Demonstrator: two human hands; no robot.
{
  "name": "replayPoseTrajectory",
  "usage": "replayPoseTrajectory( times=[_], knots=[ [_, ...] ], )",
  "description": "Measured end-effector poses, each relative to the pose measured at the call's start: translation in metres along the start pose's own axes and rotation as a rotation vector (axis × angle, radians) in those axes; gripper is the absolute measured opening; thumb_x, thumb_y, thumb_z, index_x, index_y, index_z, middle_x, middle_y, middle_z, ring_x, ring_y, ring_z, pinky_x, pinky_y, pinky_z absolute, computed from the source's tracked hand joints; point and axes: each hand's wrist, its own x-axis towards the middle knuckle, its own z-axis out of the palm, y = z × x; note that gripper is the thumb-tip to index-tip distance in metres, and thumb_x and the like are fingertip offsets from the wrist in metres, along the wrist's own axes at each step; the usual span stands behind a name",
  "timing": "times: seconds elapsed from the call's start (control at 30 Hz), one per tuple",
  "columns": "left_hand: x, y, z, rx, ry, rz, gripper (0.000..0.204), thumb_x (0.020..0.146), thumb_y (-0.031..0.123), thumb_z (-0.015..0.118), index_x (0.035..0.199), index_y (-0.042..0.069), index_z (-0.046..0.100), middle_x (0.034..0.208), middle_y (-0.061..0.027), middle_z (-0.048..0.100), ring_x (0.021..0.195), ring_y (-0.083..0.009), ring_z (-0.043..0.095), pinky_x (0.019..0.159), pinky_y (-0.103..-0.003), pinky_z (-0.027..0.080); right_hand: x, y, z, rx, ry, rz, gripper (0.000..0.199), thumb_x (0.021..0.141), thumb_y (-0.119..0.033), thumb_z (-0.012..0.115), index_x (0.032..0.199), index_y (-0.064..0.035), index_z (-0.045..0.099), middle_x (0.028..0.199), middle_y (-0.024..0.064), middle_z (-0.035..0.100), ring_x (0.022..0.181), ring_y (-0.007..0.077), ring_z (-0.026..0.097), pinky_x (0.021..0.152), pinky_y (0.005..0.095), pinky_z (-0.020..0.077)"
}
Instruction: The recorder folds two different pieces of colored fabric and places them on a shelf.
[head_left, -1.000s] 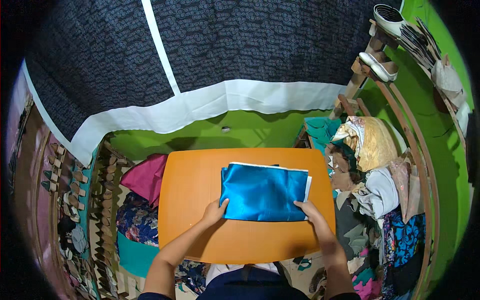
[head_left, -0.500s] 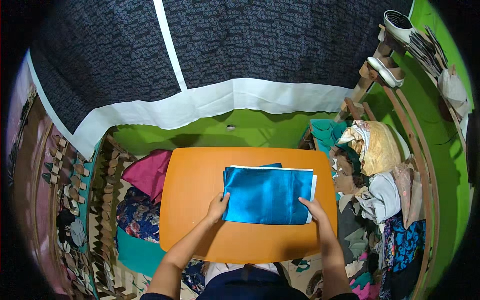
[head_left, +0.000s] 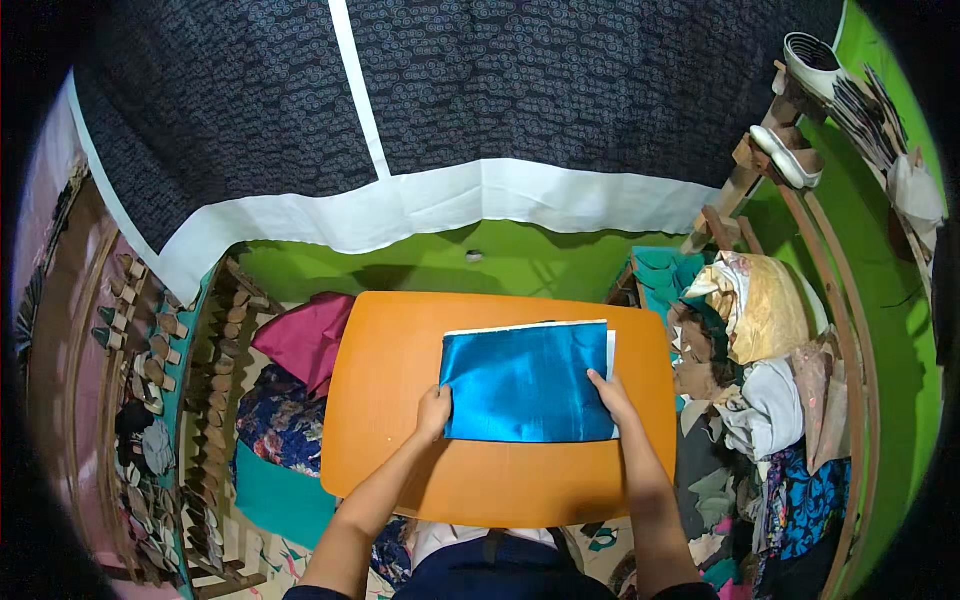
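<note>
A shiny blue sheet of folded material (head_left: 525, 385), pale along its top and right edges, is held over an orange table (head_left: 380, 460). My left hand (head_left: 434, 412) grips its left edge, the thumb on the front face. At the right edge my right hand (head_left: 612, 394) is closed on it in the same way, thumb in front. The fingers behind the sheet are hidden. Whether its lower edge touches the tabletop I cannot tell.
Racks with shoe forms (head_left: 215, 380) stand at the left, beside pink fabric (head_left: 305, 340) and teal material (head_left: 285, 505). On the right are piled cloths (head_left: 765, 410), a yellow bundle (head_left: 770, 310) and wooden rails (head_left: 850, 370). A dark patterned curtain (head_left: 580, 90) hangs beyond the table.
The blue sheet has shifted slightly left and its top edge has risen and tilted. A blue piece that stuck out behind the top no longer shows. Both hands keep their hold.
</note>
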Motion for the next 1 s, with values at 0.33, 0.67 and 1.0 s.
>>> replayPoseTrajectory(
  times=[0.33,0.67,1.0],
  knots=[
    [0.014,0.034,0.001,0.104,0.31,0.346,0.047,0.081,0.043,0.054,0.103,0.001,0.057,0.094,-0.0223,0.058,0.09,-0.0354,0.055,0.074,-0.04,0.044,0.0,-0.015,-0.01,0.11,-0.212,0.188,0.043,0.081,-0.025,0.061,0.11,0.0055,0.052,0.101,0.0113,0.059,0.088,0.0217,0.057,0.08,0.0322,0.0442],
    [0.037,0.02,0.002,0.068,0.338,0.303,0.035,0.087,0.032,0.047,0.09,-0.003,0.05,0.081,-0.027,0.058,0.079,-0.0434,0.056,0.067,-0.045,0.043,0.036,-0.009,-0.003,0.145,-0.2,-0.061,0.037,0.082,-0.02,0.06,0.112,0.0,0.051,0.103,0.0087,0.058,0.093,0.0173,0.054,0.082,0.03,0.0424],
    [0.033,0.048,-0.004,0.392,0.283,0.141,0.042,0.086,0.042,0.045,0.084,0.001,0.052,0.072,-0.0242,0.058,0.07,-0.0411,0.057,0.062,-0.046,0.043,0.029,-0.018,0.03,-0.474,0.119,0.048,0.045,0.074,-0.016,0.064,0.113,0.0022,0.049,0.111,0.0224,0.053,0.104,0.0372,0.049,0.088,0.0398,0.0382]
  ],
)
